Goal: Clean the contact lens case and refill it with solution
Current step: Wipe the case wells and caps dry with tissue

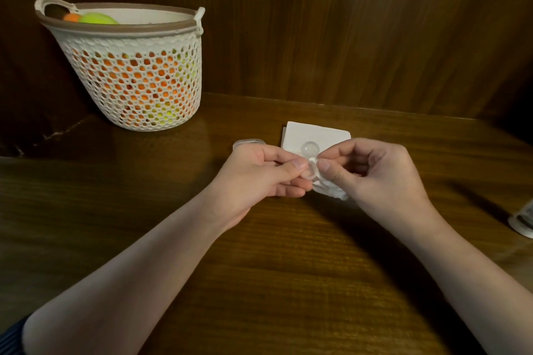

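Left hand point(259, 173) pinches the case point(309, 160), long axis pointing away, far well free; right hand point(383, 173) grips the tissue point(331, 190) against the near well.

A white openwork basket point(135, 72) with a brown rim and loop handles stands on the dark wooden table point(274, 268), well away from the fingers, up and to their left, close to the back corner. Through its holes show orange and yellow-green balls point(99, 19), heaped nearly to the rim. A dark wood-panelled wall point(360, 23) rises behind the table, beyond the fingers. Low at the left edge, near the elbow, a strip of dark striped cloth point(11, 337) shows.
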`<state>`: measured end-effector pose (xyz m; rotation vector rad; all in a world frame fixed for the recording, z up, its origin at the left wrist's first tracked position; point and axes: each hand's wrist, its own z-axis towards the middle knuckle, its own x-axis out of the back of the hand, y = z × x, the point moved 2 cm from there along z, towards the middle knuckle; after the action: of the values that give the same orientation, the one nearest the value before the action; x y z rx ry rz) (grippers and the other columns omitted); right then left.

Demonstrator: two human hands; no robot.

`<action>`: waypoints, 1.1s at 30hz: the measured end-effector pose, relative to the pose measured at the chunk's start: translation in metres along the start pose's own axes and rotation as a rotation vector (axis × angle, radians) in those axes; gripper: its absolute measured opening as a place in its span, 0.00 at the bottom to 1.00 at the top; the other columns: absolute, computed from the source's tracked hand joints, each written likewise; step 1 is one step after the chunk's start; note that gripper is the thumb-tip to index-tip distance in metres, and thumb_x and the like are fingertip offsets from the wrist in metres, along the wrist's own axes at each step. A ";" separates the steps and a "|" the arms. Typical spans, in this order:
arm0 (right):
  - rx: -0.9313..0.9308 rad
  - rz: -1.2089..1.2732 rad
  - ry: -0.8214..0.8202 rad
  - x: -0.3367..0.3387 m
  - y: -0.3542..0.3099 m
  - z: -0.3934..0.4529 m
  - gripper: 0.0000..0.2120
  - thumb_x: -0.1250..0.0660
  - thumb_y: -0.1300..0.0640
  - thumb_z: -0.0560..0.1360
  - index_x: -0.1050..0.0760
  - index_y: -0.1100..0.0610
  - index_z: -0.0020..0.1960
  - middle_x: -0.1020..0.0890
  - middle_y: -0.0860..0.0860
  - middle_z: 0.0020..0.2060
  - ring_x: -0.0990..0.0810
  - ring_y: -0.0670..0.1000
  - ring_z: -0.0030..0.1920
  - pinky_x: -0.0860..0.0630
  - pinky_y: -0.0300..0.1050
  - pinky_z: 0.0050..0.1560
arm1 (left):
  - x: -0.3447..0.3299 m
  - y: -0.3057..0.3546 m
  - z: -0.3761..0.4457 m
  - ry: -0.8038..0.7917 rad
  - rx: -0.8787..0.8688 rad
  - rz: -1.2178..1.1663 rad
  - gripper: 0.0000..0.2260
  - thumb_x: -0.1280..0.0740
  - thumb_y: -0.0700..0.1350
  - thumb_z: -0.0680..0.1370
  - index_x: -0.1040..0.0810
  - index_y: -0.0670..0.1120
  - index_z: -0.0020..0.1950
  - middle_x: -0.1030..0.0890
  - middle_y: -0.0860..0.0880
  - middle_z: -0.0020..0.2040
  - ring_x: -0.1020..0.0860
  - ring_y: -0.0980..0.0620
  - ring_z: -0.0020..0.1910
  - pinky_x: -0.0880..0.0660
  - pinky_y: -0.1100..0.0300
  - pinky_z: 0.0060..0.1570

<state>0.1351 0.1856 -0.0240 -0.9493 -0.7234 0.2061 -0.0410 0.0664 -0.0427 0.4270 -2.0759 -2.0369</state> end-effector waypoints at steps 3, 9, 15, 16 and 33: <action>-0.112 0.060 -0.033 -0.002 0.006 0.001 0.04 0.19 0.53 0.74 0.13 0.48 0.47 0.11 0.44 0.41 0.12 0.45 0.43 0.16 0.37 0.40 | 0.000 0.000 0.001 0.043 -0.067 0.167 0.05 0.25 0.40 0.80 0.12 0.43 0.55 0.10 0.45 0.46 0.10 0.47 0.47 0.13 0.55 0.48; -0.345 0.347 -0.034 -0.006 0.010 0.001 0.07 0.18 0.57 0.72 0.12 0.54 0.50 0.10 0.56 0.44 0.13 0.52 0.41 0.17 0.43 0.35 | -0.001 0.000 0.001 0.065 -0.107 0.234 0.03 0.25 0.40 0.80 0.12 0.45 0.53 0.10 0.47 0.44 0.10 0.49 0.44 0.13 0.56 0.46; -0.386 0.457 -0.069 -0.006 0.007 0.001 0.13 0.18 0.53 0.66 0.10 0.56 0.49 0.10 0.56 0.47 0.12 0.49 0.45 0.18 0.39 0.42 | -0.004 0.000 0.001 0.080 -0.130 0.249 0.03 0.26 0.41 0.80 0.13 0.45 0.53 0.10 0.47 0.44 0.10 0.49 0.44 0.13 0.55 0.47; -0.387 0.458 -0.075 -0.005 0.006 0.001 0.13 0.18 0.53 0.65 0.10 0.55 0.48 0.10 0.55 0.47 0.12 0.48 0.46 0.18 0.39 0.43 | -0.004 0.001 0.001 0.087 -0.135 0.252 0.04 0.26 0.41 0.80 0.13 0.46 0.54 0.10 0.48 0.44 0.10 0.50 0.44 0.13 0.55 0.47; -0.153 0.132 0.049 -0.005 0.002 -0.002 0.06 0.19 0.56 0.76 0.10 0.44 0.47 0.10 0.40 0.47 0.13 0.43 0.53 0.15 0.52 0.57 | -0.004 0.002 0.001 0.128 -0.096 0.287 0.04 0.26 0.42 0.81 0.12 0.45 0.55 0.10 0.49 0.43 0.10 0.52 0.43 0.14 0.58 0.46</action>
<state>0.1330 0.1827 -0.0287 -1.1457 -0.6389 0.2449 -0.0378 0.0684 -0.0408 0.2208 -1.8360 -1.8794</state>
